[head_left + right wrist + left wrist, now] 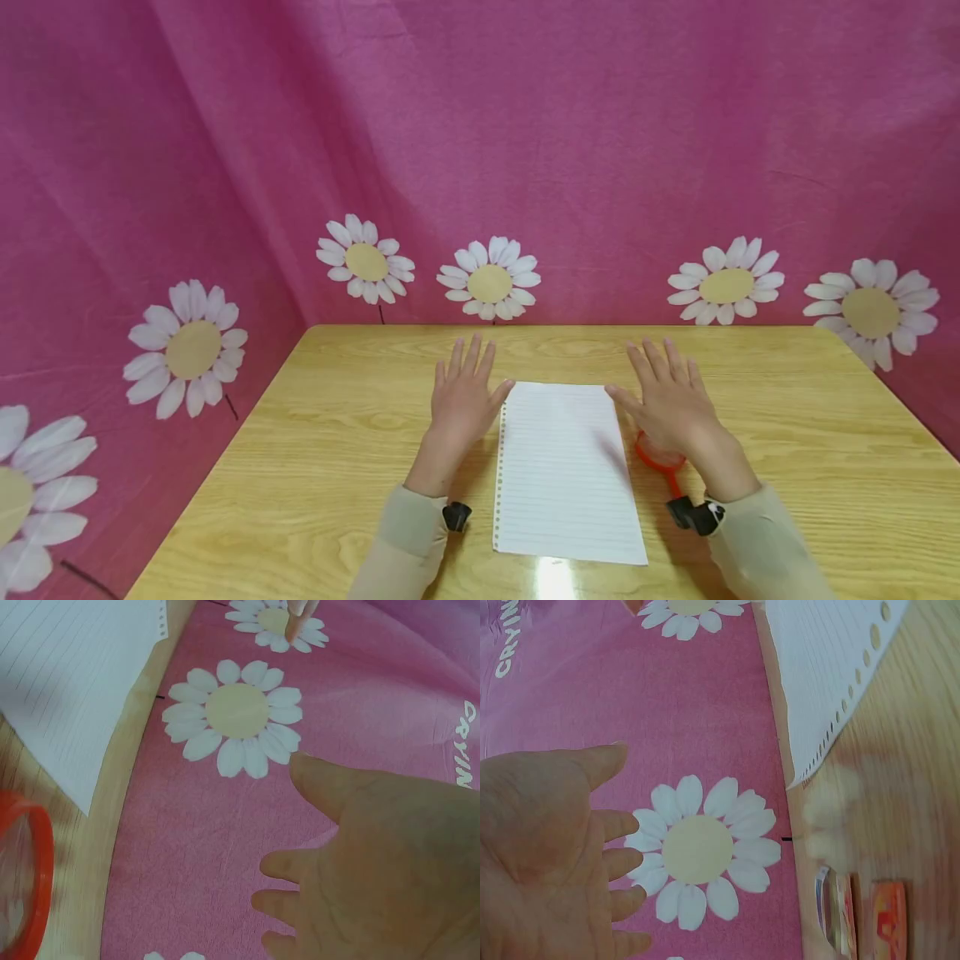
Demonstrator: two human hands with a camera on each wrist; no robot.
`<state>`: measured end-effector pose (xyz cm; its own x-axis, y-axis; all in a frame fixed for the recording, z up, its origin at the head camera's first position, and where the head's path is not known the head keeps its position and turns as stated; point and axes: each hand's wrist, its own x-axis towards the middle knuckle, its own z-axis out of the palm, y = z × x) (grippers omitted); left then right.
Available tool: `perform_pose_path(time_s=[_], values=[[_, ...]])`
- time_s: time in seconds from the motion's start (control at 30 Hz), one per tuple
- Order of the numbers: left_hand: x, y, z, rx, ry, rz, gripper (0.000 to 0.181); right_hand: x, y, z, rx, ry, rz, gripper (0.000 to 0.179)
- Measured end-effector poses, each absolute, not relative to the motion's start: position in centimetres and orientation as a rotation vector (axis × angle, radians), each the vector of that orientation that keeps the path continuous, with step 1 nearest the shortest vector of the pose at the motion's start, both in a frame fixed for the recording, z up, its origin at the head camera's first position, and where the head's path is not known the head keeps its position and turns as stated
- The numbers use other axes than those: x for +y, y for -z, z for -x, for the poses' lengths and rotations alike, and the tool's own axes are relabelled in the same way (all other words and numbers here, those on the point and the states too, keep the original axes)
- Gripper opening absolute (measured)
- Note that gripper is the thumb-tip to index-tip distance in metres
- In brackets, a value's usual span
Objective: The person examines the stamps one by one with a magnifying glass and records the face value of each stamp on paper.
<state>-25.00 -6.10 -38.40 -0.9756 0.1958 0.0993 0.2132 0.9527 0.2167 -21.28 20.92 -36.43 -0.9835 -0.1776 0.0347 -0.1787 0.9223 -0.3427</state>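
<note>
A sheet of lined paper [566,475] with punched holes down its left edge lies on the wooden table. My left hand [463,402] is held out beside its upper left edge, fingers straight and thumb spread toward the sheet. On the other side, my right hand [669,408] has its fingers extended, with the thumb near the upper right corner. Both hands hold nothing. Partly hidden below the right hand and wrist is a red magnifying glass [672,483]; its round rim [45,870] also shows in the right wrist view.
Two small items show in the left wrist view: an orange-red one [889,919] and a narrow multicoloured one [836,911]. The wooden table [300,467] backs onto a pink curtain [570,150] printed with large daisies, which also hangs along the left.
</note>
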Motion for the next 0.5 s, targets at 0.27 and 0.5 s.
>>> perform_pose_path(time_s=[0.27,0.5], values=[[-7.0,38.7,24.9,-3.021,0.353,0.292,0.068,22.0,36.7,21.3,-3.083,-0.540,-0.256,0.084],[-7.9,38.8,24.6,-3.030,0.345,0.281,0.068,22.8,36.8,21.3,-3.102,-0.550,-0.240,0.086]])
